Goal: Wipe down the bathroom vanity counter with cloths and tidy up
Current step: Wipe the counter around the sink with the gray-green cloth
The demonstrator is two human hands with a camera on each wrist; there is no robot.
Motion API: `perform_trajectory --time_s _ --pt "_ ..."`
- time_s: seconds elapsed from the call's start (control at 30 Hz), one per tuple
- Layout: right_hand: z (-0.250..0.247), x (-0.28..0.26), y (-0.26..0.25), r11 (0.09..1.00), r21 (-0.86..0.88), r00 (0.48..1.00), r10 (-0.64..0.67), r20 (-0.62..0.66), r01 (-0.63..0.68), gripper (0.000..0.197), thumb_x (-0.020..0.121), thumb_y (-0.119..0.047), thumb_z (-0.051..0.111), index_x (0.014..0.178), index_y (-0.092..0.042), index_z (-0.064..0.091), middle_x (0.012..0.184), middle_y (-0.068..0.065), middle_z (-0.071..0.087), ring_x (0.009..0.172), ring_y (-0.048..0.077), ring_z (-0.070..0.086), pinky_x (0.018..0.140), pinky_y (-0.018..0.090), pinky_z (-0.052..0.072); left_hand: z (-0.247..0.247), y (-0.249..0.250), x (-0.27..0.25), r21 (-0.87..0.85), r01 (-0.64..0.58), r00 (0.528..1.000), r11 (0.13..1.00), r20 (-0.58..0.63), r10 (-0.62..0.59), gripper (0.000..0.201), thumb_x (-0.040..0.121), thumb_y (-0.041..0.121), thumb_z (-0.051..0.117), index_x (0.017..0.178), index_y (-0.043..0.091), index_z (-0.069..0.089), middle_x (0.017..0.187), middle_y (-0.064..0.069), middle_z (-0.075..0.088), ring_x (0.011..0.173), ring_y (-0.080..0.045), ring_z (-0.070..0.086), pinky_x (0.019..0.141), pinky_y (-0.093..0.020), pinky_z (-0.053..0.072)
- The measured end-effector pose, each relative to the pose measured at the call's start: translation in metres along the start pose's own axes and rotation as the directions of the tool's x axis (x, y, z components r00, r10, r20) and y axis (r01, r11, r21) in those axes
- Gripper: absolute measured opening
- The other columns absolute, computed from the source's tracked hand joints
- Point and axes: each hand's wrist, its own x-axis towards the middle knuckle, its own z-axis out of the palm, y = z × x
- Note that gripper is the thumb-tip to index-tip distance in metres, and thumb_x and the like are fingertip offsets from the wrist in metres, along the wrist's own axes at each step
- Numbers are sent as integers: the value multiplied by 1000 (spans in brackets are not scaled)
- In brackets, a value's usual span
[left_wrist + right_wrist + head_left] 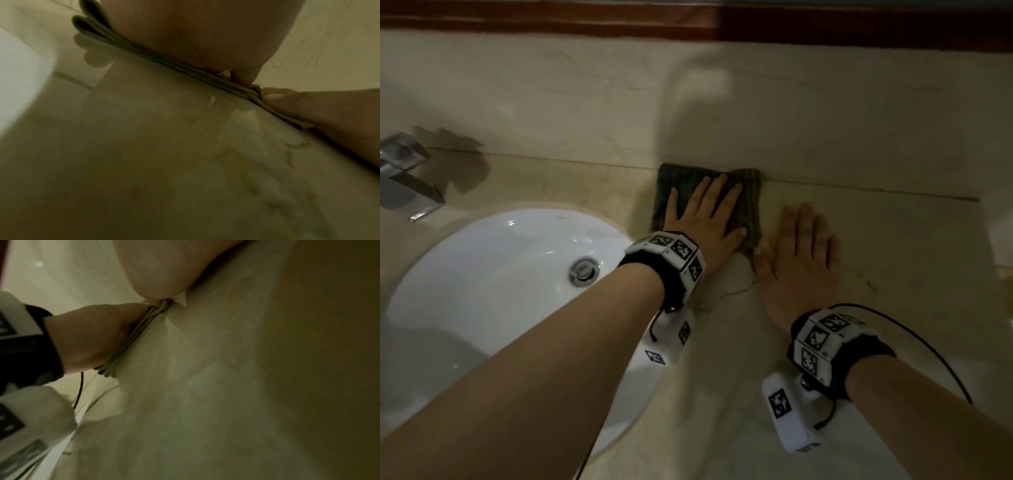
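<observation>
Dim bathroom, beige marble throughout.
Marble backsplash wall (592, 102) rises behind, w/ dark red-brown wood trim (688, 20) along top. White oval sink basin (493, 274) at left, chrome drain (584, 270) in middle, chrome faucet (404, 174) at far left. Light low, soft shadows on wall.

Glossy veined marble counter (876, 260), ribbed dark cloth (751, 192), glossy white ceramic basin (493, 260), polished metal faucet (404, 174)

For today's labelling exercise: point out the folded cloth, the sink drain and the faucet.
folded cloth (685, 181): head view, bare far-left part beyond the fingers.
sink drain (584, 270): head view, centre of the metal stopper.
faucet (404, 178): head view, top of the metal body.
</observation>
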Motion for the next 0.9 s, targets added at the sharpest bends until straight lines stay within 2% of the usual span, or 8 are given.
perform_trajectory --time_s 0.17,0.27,0.37,0.5,0.6,0.67,0.8,0.9 --pt "1 0 0 999 -36 1000 13 -12 -13 83 82 -62 -5 153 -19 -7 161 6 -10 148 27 -5 118 43 -5 2 -3 2 -21 -40 999 999 -4 39 69 95 60 24 152 36 -7 159 11 -15 147 -14 -14 113 -56 -12" --pt "1 1 1 999 -45 1000 18 -6 -18 79 86 -61 2 153 -20 -7 161 6 -8 148 26 -5 118 43 -4 2 -4 3 -42 -55 998 998 -19 54 69 95 60 25 152 35 -4 160 9 -13 147 -15 -12 112 -56 -13" --pt "-4 1 0 999 -39 999 37 31 -36 80 84 -61 4 153 -22 -8 161 5 -10 148 24 -6 119 42 -4 4 -4 -2 -47 -71 997 996 -39 70 68 96 59 26 153 34 -2 160 9 -11 147 -15 -11 112 -55 -14" --pt "-7 5 0 997 -62 995 49 91 -44 90 77 -70 2 153 -22 -10 160 3 -13 148 23 -9 119 42 -4 9 -13 -23 -34 -91 994 995 -69 89 67 97 57 25 153 34 -1 161 8 -10 147 -15 -10 112 -53 -15" --pt "-11 5 -2 997 -49 990 66 123 -60 88 85 -74 14 152 -23 -10 160 3 -15 148 22 -11 119 42 -5 11 -25 -47 -22 -118 992 993 -48 116 66 97 57 25 153 34 -3 160 9 -12 147 -14 -11 112 -52 -16" --pt "-15 2 -7 996 -38 987 86 135 -82 81 93 -65 23 153 -21 -10 160 4 -15 148 23 -10 119 44 -4 11 -33 -58 -26 -132 991 991 -23 131 66 98 57 24 153 35 -5 160 9 -14 147 -14 -12 112 -51 -17" --pt "-22 -3 -35 981 34 970 185 158 -192 75 98 -47 32 153 -14 -6 160 8 -13 148 27 -8 119 49 0 8 -44 -65 -28 -148 989 989 8 148 65 98 56 22 152 36 -7 159 11 -17 146 -13 -15 111 -50 -18" --pt "-11 -9 -63 959 135 966 234 113 -248 68 100 -39 32 154 -12 1 161 8 -8 148 28 -5 117 52 -1 8 -50 -66 -28 -163 986 986 29 164 65 98 57 22 151 37 -9 158 12 -19 146 -12 -17 112 -50 -17"
